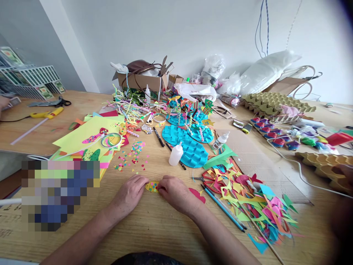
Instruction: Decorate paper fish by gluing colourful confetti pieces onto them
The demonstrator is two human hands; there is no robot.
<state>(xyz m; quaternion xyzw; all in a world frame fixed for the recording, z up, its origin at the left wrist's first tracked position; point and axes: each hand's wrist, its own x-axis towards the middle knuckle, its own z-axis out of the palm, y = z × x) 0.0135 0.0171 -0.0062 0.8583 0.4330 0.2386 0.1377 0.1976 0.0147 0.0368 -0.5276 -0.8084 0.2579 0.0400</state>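
A small yellow paper fish point(152, 186) with coloured dots lies on the table in front of me. At its left end, the bent fingers of my left hand point(131, 191) press and hold it. The fingers of my right hand point(175, 193) are pinched over its other end, hiding the tip. Just beyond stands a white glue bottle point(175, 154). Tiny coloured paper bits point(135, 154) are scattered to the upper left. A red paper piece point(197, 195) lies partly behind my right wrist.
Blue egg-tray bases point(187, 147) carry paper fish on twisted stems behind the bottle. Paper scraps point(264, 206) heap up at right, beside blue pencils point(224, 208). Yellow paper sheets point(79, 134) lie at left. Other people's hands show at the left edge and right edge point(344, 173).
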